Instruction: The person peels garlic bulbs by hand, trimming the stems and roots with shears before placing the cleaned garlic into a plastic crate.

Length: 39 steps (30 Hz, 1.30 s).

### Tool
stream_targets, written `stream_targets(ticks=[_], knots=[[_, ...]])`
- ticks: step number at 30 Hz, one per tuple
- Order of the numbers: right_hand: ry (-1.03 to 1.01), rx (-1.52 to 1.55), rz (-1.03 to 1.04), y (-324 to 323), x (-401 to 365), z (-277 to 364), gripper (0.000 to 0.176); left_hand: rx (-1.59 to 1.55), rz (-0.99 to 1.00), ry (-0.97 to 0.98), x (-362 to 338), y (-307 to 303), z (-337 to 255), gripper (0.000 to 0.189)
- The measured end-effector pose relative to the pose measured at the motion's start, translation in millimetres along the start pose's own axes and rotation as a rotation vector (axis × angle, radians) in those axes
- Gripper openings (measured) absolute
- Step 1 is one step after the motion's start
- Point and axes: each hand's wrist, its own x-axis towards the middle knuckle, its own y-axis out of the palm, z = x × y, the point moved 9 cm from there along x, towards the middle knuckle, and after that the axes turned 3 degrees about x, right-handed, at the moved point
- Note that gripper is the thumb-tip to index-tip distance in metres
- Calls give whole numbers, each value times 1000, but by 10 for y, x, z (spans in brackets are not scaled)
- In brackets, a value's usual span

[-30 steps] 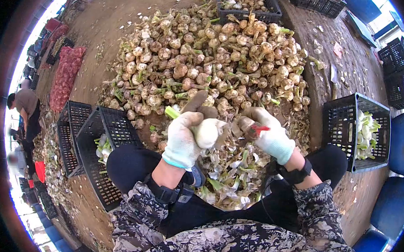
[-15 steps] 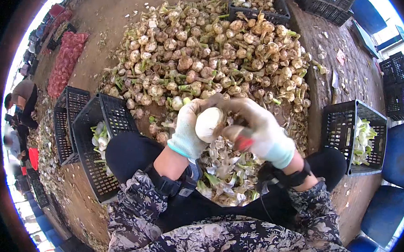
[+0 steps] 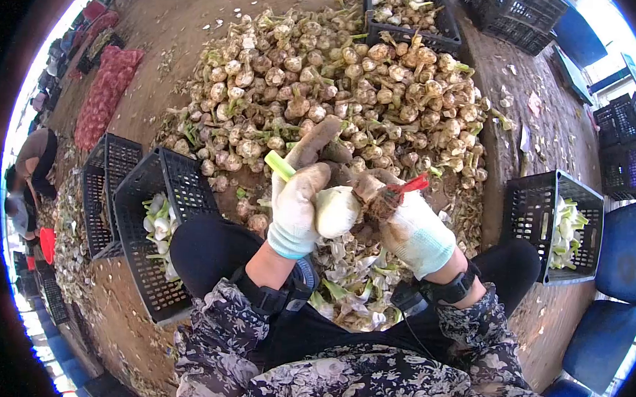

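Note:
A white peeled garlic bulb (image 3: 337, 211) with a green stem end (image 3: 280, 165) is in my gloved left hand (image 3: 296, 208), its thumb over the bulb and one finger stretched forward. My gloved right hand (image 3: 410, 221) is closed around a small tool with a red part (image 3: 414, 184), right against the bulb's brown root end (image 3: 381, 200). The tool's blade cannot be made out. Beyond both hands lies a large heap of unpeeled garlic (image 3: 310, 83). Loose peelings (image 3: 357, 276) lie on the ground between my knees.
Black crates with white garlic stand at left (image 3: 182, 184) and right (image 3: 533, 217); another crate (image 3: 452, 40) stands behind the heap. Red net sacks (image 3: 107, 97) lie at left, near a bending person (image 3: 36, 155). Blue chairs (image 3: 624, 250) line the right side.
The bulb has turned, so its green stem now shows at left and its root end at right. My right hand has lowered and turned, with the red part now pointing up and right.

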Motion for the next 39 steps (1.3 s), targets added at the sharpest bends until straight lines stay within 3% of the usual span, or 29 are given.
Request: stream_targets(ticks=[1, 2, 3, 5, 6, 11, 13, 15, 17, 19, 21, 22, 23, 25, 28, 31, 32, 36, 37, 39], knots=[[-129, -392, 61, 73, 23, 129, 42, -137, 32, -45, -11, 22, 20, 49], [-4, -32, 89, 59, 58, 93, 39, -99, -41, 26, -23, 28, -65, 49], [-6, -35, 88, 81, 73, 180, 39, -100, -39, 29, -26, 7, -79, 49], [442, 1114, -114, 184, -61, -79, 44, -342, 99, -130, -44, 89, 21, 54], [462, 1045, -117, 184, -127, -193, 51, -350, 65, -144, -26, 66, 29, 53], [368, 825, -249, -181, -92, -123, 46, -353, 71, -235, -12, 80, 207, 53], [-96, 245, -243, -331, 33, 373, 39, -381, 20, -378, -38, 118, 345, 52], [-130, 52, -295, -305, 69, 435, 25, -403, 15, -440, -32, 109, 411, 42], [-196, -81, -144, -57, 23, 495, 23, -666, -1, -510, -15, 30, 554, 44], [-212, -159, 234, 616, -199, 475, 27, -709, -65, -465, 59, -136, 552, 40], [-1, -80, 127, 442, -258, -48, 25, -700, -116, -460, 48, -122, 474, 39], [81, -174, -67, 147, -145, -170, 27, -703, -126, -460, 38, -131, 478, 39], [196, 23, -334, -165, -73, -216, 27, -630, -149, -496, 13, -155, 527, 39], [-83, 26, -420, -283, 177, 292, 26, -386, -268, -508, -55, -212, 589, 37], [-75, 88, -216, -38, 281, 86, 22, -249, -317, -514, -102, -268, 548, 35], [1, 102, -230, -90, 259, 22, 20, -318, -259, -483, -89, -262, 587, 32], [117, 322, -252, -42, 252, -18, 18, -354, -271, -460, -73, -295, 586, 32], [266, 338, -210, 98, 92, -67, 15, -304, -359, -418, -92, -401, 538, 22], [226, 472, -52, 179, 24, -30, 12, -286, -341, -444, -86, -383, 534, 20], [-69, 317, -103, 64, -42, 374, 9, -384, -580, -452, -30, -532, 482, 18]])
